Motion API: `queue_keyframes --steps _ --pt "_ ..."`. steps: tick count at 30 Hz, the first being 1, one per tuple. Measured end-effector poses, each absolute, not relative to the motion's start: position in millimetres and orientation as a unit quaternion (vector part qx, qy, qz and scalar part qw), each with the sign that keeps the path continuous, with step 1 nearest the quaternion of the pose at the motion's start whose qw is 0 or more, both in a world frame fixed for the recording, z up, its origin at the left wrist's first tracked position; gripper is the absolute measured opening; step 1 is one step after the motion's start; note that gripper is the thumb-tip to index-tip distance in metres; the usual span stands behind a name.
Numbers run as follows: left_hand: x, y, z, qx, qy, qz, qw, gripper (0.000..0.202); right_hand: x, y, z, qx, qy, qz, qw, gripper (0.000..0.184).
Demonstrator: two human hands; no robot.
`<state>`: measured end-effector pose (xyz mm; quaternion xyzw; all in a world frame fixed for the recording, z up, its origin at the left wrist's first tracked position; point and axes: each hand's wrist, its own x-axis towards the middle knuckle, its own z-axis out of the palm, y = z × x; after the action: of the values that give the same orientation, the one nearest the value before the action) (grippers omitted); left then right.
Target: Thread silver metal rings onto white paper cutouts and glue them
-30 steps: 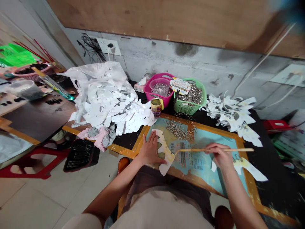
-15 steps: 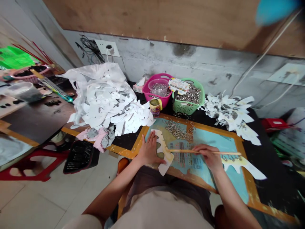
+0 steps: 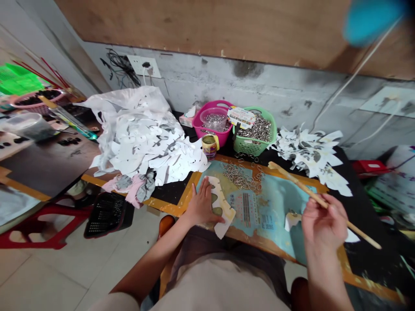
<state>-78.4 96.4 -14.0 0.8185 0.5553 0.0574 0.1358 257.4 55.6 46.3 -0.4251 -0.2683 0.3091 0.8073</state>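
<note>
My left hand [image 3: 203, 206] lies flat with fingers spread, pressing a white cut-out piece [image 3: 225, 212] onto the board [image 3: 240, 235]. Yellowish smears run along the right edge of that piece. Raised to the right, my right hand [image 3: 325, 221] is closed around a long wooden stick [image 3: 303, 187] whose flattened tip points up and left. Beneath this hand lies another white cut-out [image 3: 292, 220], mostly hidden by it. Loose metal rings [image 3: 241, 176] are scattered on the board beyond my left hand. Behind them stands a small open tin [image 3: 210, 146].
A pink basket [image 3: 196, 125] and a green basket [image 3: 251, 150], both holding metal rings, stand by the wall. White cut-outs heap up at left [image 3: 152, 142] and right [image 3: 311, 151]. A pink and grey cloth [image 3: 136, 188] hangs over the table edge, near a black basket [image 3: 106, 214].
My right hand has lifted the stick off the white cut-out and moved right and up, turning the tip away. My left hand stays on the piece.
</note>
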Motion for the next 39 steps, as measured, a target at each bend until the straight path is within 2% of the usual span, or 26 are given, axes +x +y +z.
queue_keyframes --steps 2,4,6,9,10,13,17,21,24,27,32,35,37,39 --pt "-78 95 -11 0.815 0.558 0.082 0.133 0.135 262 49 43 -0.437 -0.257 0.331 0.795 0.013" --pt "-78 91 -6 0.822 0.545 0.118 0.120 0.131 263 43 37 -0.460 -0.252 0.351 0.775 0.009" --pt "-79 81 -2 0.839 0.509 0.163 0.104 0.105 260 36 28 -0.485 -0.254 0.372 0.750 0.012" --pt "-78 56 3 0.864 0.437 0.223 0.114 0.051 253 26 11 -0.519 -0.261 0.413 0.702 0.021" --pt "-78 46 4 0.867 0.422 0.230 0.130 0.044 251 23 6 -0.529 -0.262 0.424 0.687 0.023" --pt "-77 24 6 0.878 0.402 0.191 0.179 0.044 245 16 -6 -0.540 -0.246 0.445 0.671 0.025" --pt "-79 15 6 0.892 0.379 0.158 0.189 0.022 242 18 -10 -0.532 -0.172 0.461 0.689 0.027" --pt "-83 17 5 0.884 0.378 0.189 0.198 0.025 247 25 -8 -0.476 -0.084 0.506 0.714 0.038" --pt "-80 17 3 0.871 0.384 0.228 0.207 0.025 250 26 -6 -0.446 -0.083 0.517 0.726 0.042" --pt "-74 14 2 0.866 0.385 0.240 0.211 0.025 245 28 -1 -0.463 -0.107 0.491 0.730 0.039" --pt "-72 19 5 0.869 0.371 0.232 0.232 0.021 212 44 13 -0.478 -0.207 0.500 0.692 0.028" --pt "-79 46 0 0.815 0.452 0.293 0.216 0.015 180 57 14 -0.477 -0.260 0.507 0.669 0.021" --pt "-86 77 -7 0.768 0.527 0.324 0.168 0.013 160 63 12 -0.487 -0.265 0.505 0.661 0.021" --pt "-93 112 -15 0.731 0.592 0.320 0.115 0.024 144 68 7 -0.493 -0.248 0.499 0.668 0.022"
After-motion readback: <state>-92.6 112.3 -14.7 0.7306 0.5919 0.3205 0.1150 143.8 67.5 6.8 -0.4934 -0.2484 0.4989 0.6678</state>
